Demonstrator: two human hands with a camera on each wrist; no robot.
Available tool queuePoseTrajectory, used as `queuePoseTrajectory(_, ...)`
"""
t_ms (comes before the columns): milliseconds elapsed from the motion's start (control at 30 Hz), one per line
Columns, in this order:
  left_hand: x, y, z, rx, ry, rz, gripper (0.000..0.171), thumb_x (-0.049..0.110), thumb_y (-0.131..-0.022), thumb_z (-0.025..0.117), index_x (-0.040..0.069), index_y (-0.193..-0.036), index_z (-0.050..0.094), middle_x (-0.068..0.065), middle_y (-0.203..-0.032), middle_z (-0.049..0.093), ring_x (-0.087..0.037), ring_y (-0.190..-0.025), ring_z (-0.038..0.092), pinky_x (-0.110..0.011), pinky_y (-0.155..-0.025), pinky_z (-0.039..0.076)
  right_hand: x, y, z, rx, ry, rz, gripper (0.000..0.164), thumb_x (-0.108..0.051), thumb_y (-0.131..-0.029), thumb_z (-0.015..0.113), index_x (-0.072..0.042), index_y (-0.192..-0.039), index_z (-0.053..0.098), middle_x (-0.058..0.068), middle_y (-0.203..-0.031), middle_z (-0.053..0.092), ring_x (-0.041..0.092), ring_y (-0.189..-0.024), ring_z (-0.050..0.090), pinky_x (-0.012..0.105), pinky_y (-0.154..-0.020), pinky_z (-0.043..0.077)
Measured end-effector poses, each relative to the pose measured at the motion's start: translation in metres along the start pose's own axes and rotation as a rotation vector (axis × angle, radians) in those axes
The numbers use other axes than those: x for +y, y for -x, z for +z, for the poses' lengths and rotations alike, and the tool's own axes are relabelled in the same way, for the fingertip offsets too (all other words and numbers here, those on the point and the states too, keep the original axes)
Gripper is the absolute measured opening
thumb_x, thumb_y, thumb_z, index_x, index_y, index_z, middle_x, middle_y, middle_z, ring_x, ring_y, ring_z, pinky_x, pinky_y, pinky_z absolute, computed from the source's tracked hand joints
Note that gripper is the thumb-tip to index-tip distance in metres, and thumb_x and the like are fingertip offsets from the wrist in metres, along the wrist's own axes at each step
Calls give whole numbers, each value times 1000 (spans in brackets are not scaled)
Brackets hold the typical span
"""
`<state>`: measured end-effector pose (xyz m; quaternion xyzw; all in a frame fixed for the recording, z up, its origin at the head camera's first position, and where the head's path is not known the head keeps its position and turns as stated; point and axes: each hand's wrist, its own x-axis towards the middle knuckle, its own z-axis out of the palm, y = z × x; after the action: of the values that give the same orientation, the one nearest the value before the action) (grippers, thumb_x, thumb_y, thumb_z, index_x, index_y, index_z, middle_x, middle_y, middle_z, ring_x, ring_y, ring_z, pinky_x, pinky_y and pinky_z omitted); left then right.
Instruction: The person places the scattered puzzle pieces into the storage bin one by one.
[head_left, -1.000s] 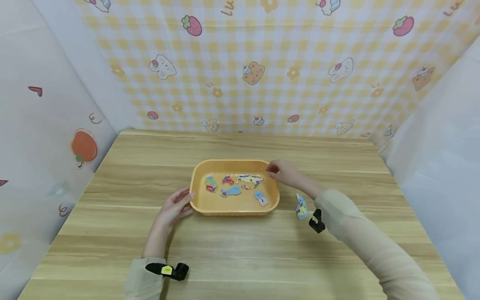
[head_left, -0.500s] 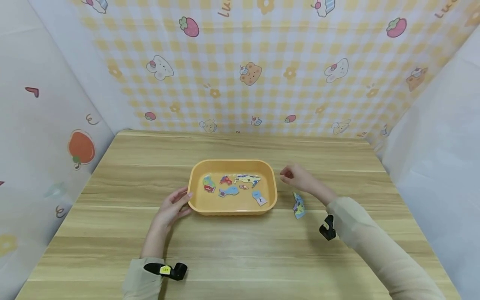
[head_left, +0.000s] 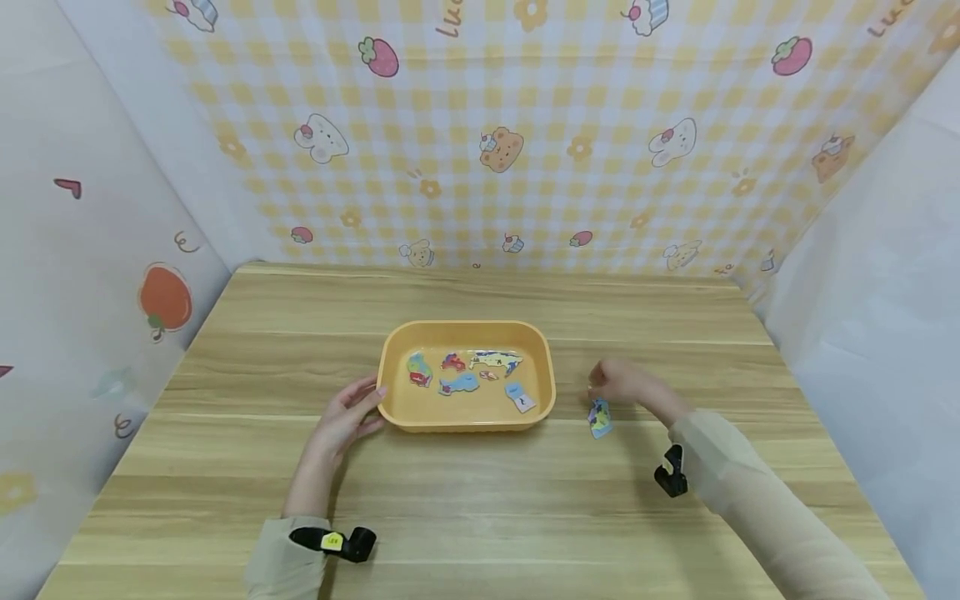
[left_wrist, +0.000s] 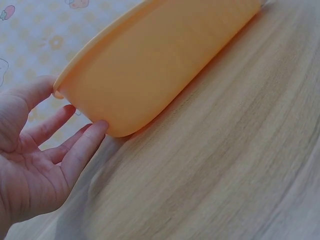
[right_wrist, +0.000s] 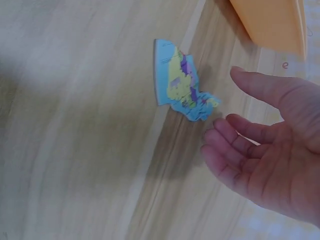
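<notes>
A yellow-orange plastic tray (head_left: pixel 465 417) sits on the table, with several colourful map-like puzzle pieces lying flat inside it. At its left end, my left hand (head_left: pixel 347 421) holds the tray, the thumb over the rim and the fingertips (left_wrist: pixel 101 126) against the outer wall. Right of the tray, a loose blue, yellow and purple puzzle piece (head_left: pixel 600 421) lies on the wood. My right hand (head_left: pixel 626 383) hovers at its far end; in the right wrist view the thumb and loosely bent fingers are spread apart beside the piece (right_wrist: pixel 181 85), holding nothing.
A wood-grain table (head_left: pixel 480 517) spreads under everything. Behind it hangs a yellow checked cloth (head_left: pixel 585 192) with cartoon prints, and white cloth walls stand left and right. Each wrist wears a black camera strap.
My right hand has moved away from the tray's right rim, rightward and nearer, to the loose puzzle piece. The left hand stays on the tray, and the pieces inside lie as before.
</notes>
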<state>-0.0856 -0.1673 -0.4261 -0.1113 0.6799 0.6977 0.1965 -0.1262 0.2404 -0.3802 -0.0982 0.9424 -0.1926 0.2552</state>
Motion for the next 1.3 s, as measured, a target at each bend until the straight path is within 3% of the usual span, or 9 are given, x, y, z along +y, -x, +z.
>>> queuePoseTrajectory(133, -1, -1, 0, 7, -5, -11, 59, 27, -91, 55, 6, -140, 30, -17, -144, 33, -8, -100, 55, -21, -83, 54, 5, 5, 4, -30, 26, 30, 59, -22, -77, 72, 19, -113, 47, 31, -109, 56, 40, -101, 55, 48, -91, 49)
queuePoseTrajectory(233, 0, 0, 1, 6, -12, -12, 59, 28, -91, 55, 6, -140, 30, -17, -144, 33, -9, -102, 55, -21, -84, 54, 6, 8, 8, -29, 32, 57, 68, -25, -71, 78, 17, -115, 45, 26, -107, 57, 32, -95, 56, 46, -88, 49)
queuePoseTrajectory(467, 0, 0, 1, -6, -17, -1, 62, 30, -91, 56, 6, -141, 29, -18, -145, 31, -12, -106, 54, -21, -85, 54, 7, 10, 16, 8, -47, 0, 44, -10, -70, 77, 14, -98, 52, 14, -84, 57, 19, -74, 49, 28, -64, 48)
queuePoseTrajectory(667, -1, 0, 1, -9, -12, 3, 62, 30, -91, 56, 5, -141, 29, -18, -145, 31, -13, -107, 53, -22, -85, 53, 7, 9, 17, -13, -81, 8, 39, -7, -71, 76, 12, -97, 52, 13, -85, 57, 18, -76, 49, 27, -66, 48)
queuePoseTrajectory(1000, -3, -1, 0, -31, -5, 9, 63, 31, -90, 56, 7, -141, 28, -18, -145, 32, -13, -100, 58, -24, -86, 54, 1, 6, 13, -58, -112, 97, 50, -4, -72, 75, 9, -108, 43, 18, -97, 54, 22, -84, 52, 31, -72, 50)
queuePoseTrajectory(1167, -3, 0, -1, -26, -3, 8, 62, 31, -91, 55, 7, -141, 28, -18, -144, 32, -12, -100, 58, -24, -86, 54, -3, 6, 8, -87, -194, 86, 36, 6, -78, 64, 8, -108, 43, 17, -89, 54, 19, -72, 54, 26, -59, 53)
queuePoseTrajectory(1300, -2, 0, -1, -19, -5, 8, 63, 32, -90, 56, 7, -141, 29, -17, -144, 33, -16, -108, 54, -24, -88, 53, -4, 7, 2, -99, -220, 65, 24, 9, -83, 56, 9, -104, 47, 19, -86, 57, 19, -66, 58, 27, -58, 56)
